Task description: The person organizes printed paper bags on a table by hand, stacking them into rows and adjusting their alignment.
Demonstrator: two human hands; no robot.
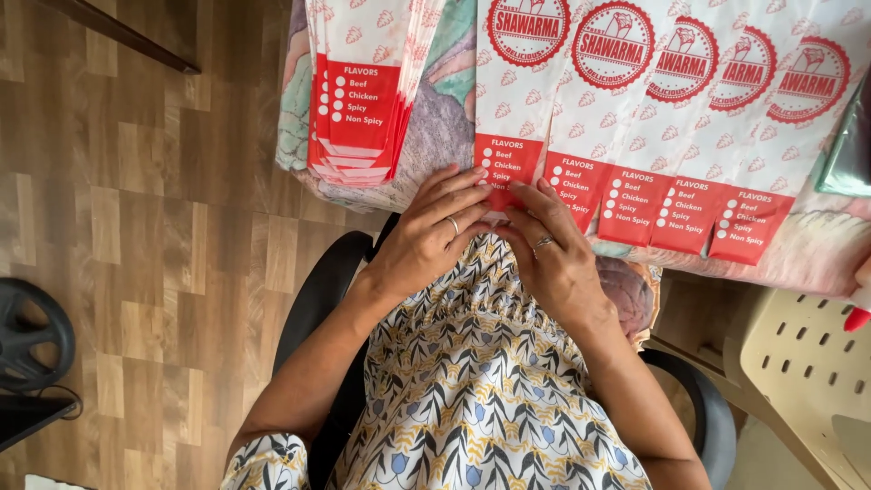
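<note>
— What are the hands doing right now?

— Both are resting at the near edge of the table, on the red bottom flap of the leftmost paper bag (510,136) in a fanned row of white-and-red paper bags (689,136). The left hand (434,231) is lying with its fingers (463,195) spread and loosely curved, tips pressing on the flap's left side. It is not closing around anything, just touching.

— And the other?

— The right hand (549,249) is sitting just beside it, fingers angled up-left onto the same flap, tips meeting the left hand's. I cannot tell whether it is pinching the paper edge or only pressing it flat; the fingertips are overlapping and covering the fold.

— Where is that bag lying?

— On a patterned tablecloth (445,118), at the left end of the row, its red flap hanging at the table's edge. A separate stack of bags (358,109) is sitting well apart to the left.

— Anything hard to see?

— The tops of all the bags are running out of the picture. Part of the flap is lying hidden under the fingers. A beige perforated chair (798,354) at the lower right is being cut off by the edge, and a red-tipped object (857,318) beside it is too cropped to identify.
</note>
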